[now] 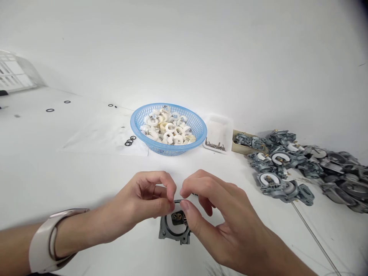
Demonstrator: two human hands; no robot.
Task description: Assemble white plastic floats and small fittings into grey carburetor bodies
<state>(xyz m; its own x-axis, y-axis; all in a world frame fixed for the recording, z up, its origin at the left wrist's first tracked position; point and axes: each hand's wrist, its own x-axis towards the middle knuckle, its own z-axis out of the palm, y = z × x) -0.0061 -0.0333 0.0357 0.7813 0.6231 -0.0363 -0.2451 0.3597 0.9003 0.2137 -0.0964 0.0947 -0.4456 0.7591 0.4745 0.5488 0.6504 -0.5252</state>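
A grey metal carburetor body (169, 233) lies on the white table in front of me, with a white C-shaped float (178, 230) and brass jets (177, 217) inside its round chamber. Over its upper left edge is my left hand (149, 195), thumb and index finger pressed together; anything small between them is hidden. My right hand (217, 207) curves over the upper right side. Its thumb tip overlaps the chamber rim, and a slim gap separates it from the index finger, with nothing visible there. Both hands cover parts of the carburetor.
Ahead, a blue basket (168, 150) holds many white floats. Beside it are a white tray (217, 124) of small metal pins and a beige box (240, 148) of carburetors. Carburetor bodies (299, 163) pile up at right, near a thin rod (314, 237). Black O-rings (128, 142) lie left.
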